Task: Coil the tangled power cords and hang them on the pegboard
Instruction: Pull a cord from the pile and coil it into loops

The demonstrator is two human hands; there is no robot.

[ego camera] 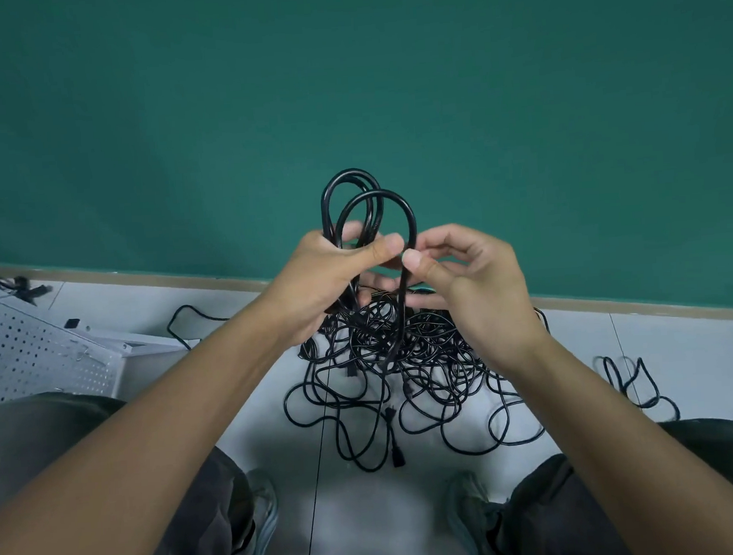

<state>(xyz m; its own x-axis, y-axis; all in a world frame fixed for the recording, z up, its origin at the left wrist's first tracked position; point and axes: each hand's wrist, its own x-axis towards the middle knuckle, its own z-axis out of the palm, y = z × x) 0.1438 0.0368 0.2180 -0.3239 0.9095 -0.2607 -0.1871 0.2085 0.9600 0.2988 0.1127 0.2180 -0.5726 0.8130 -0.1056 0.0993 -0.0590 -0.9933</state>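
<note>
Black power cord loops (pixel 367 208), centre frame: left hand (pixel 317 280) grip clenches them, right hand (pixel 463 280) pinches newest loop; trailing end may snag in tangled black cord pile (pixel 404 360) on floor.

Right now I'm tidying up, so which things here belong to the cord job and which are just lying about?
Job: looped black power cord, held by left hand and right hand; tangled black cord pile; white perforated pegboard.
Lying about: small black cord loop on the white floor; green wall.
</note>
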